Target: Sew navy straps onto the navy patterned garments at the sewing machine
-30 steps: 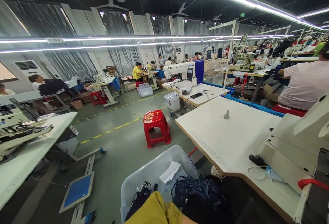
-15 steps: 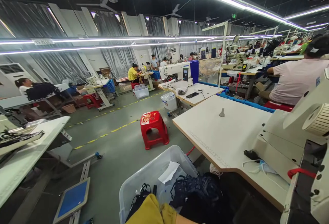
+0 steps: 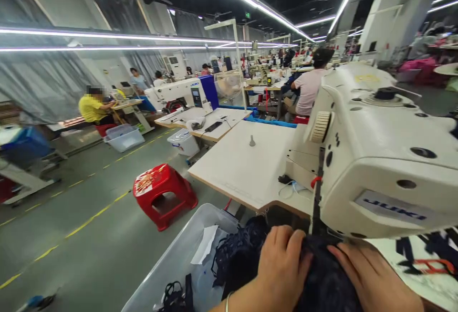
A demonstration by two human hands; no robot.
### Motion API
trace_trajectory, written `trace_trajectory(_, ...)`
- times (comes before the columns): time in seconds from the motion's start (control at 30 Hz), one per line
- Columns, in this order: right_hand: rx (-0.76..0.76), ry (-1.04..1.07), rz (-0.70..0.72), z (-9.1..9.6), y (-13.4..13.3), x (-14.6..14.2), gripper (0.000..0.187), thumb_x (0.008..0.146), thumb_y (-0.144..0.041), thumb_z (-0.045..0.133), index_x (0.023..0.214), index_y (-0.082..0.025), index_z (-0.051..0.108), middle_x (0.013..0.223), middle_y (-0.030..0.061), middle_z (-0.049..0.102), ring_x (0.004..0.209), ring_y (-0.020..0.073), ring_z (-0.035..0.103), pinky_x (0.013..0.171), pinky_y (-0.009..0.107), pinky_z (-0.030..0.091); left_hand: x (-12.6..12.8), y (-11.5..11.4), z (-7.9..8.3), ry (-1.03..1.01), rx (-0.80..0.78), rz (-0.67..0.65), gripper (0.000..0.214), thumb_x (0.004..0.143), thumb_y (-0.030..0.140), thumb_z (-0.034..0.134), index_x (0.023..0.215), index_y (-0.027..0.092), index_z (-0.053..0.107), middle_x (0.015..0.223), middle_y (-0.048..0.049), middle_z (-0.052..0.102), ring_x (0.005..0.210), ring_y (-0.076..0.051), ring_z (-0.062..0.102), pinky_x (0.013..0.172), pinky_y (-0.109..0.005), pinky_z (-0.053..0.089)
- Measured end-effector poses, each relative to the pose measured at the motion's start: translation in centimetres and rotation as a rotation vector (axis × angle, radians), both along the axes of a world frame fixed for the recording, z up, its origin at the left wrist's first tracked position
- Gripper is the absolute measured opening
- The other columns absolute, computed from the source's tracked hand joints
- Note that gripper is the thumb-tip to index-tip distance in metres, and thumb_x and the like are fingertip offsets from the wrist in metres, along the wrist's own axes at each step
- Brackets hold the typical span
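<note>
Dark navy cloth (image 3: 324, 276) is bunched at the bottom right, close under the head of a white JUKI sewing machine (image 3: 390, 159). My left hand (image 3: 279, 266) has its fingers curled over the cloth's left side. From the right, my right hand (image 3: 375, 274) grips the same cloth, its fingertips partly sunk into the folds. More dark navy pieces with thin straps (image 3: 236, 250) lie in a clear plastic bin (image 3: 168, 259) left of my hands, along with a white paper slip (image 3: 205, 245). The machine's needle area is hidden.
A white sewing table (image 3: 246, 169) stands ahead with a small grey metal piece (image 3: 252, 141) on it. A red stool (image 3: 164, 195) is on the floor to the left. An orange-handled tool (image 3: 434, 266) lies at far right. Co-workers sit further off.
My view has swung right, bringing the JUKI machine head into sight. Both hands have come into view on the dark cloth. The yellow cloth at the bottom is out of view.
</note>
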State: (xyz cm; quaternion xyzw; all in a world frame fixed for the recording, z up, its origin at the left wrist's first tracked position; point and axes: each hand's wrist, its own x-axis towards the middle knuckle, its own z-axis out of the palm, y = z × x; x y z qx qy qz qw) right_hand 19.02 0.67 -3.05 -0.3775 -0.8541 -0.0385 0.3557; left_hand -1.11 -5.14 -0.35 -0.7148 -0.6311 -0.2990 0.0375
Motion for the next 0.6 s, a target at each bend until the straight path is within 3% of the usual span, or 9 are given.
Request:
trace_trajectory(0.03,-0.050,0.028,-0.067,0.2,0.0,-0.2,0.024,0.098,-0.040,0.044,0.107,-0.027,0.062,0.095,0.0038,0.073,0.083,0.0240,0.069,0.075,0.035,0.050,-0.3,0.1,0.3,0.040,0.133,-0.012,0.031,0.093,0.026,0.057,0.123,0.018,0.059,0.116,-0.0091,0.063,0.107,-0.023,0.058,0.092,-0.036,0.048)
trace_trajectory(0.1,-0.300,0.137,-0.208,0.7,0.3,-0.8,0.030,0.092,-0.054,0.048,0.096,-0.026,0.058,0.079,0.0030,0.071,0.070,0.0240,0.069,0.066,0.034,0.051,-0.7,0.2,0.9,0.197,0.271,-0.195,0.037,0.096,0.023,0.052,0.133,0.023,0.053,0.133,-0.0031,0.056,0.126,-0.019,0.046,0.108,-0.035,0.035)
trace_trajectory(0.2,-0.742,0.334,-0.242,1.1,0.7,-1.3,0.037,0.088,-0.062,0.047,0.092,-0.026,0.052,0.079,0.0031,0.070,0.074,0.0245,0.070,0.063,0.032,0.053,-0.6,0.5,1.7,0.400,0.182,-0.448,0.038,0.101,0.026,0.045,0.139,0.026,0.048,0.144,0.0064,0.048,0.134,-0.012,0.037,0.111,-0.029,0.028)
trace_trajectory(0.27,-0.888,0.454,-0.164,1.2,0.9,-1.3,0.037,0.090,-0.061,0.046,0.098,-0.025,0.050,0.089,0.0052,0.070,0.088,0.0244,0.069,0.069,0.031,0.053,-0.2,0.6,1.8,0.421,0.124,-0.437,0.038,0.102,0.029,0.041,0.140,0.026,0.046,0.145,0.0072,0.048,0.133,-0.011,0.038,0.108,-0.029,0.030)
trace_trajectory(0.4,-0.900,0.546,-0.073,1.3,1.0,-0.8,0.032,0.094,-0.054,0.043,0.102,-0.024,0.048,0.091,0.0054,0.067,0.095,0.0231,0.066,0.077,0.031,0.051,0.8,1.0,1.4,0.362,0.133,-0.354,0.034,0.102,0.029,0.042,0.135,0.028,0.052,0.135,0.0050,0.057,0.126,-0.012,0.045,0.102,-0.033,0.031)
trace_trajectory(0.6,-0.793,0.498,-0.233,1.2,1.7,-0.7,0.026,0.091,-0.051,0.045,0.090,-0.026,0.046,0.073,0.0012,0.060,0.076,0.0240,0.063,0.072,0.034,0.048,1.9,1.4,1.1,0.337,0.179,-0.260,0.032,0.101,0.033,0.046,0.131,0.025,0.056,0.127,0.0011,0.061,0.118,-0.015,0.050,0.099,-0.035,0.031)
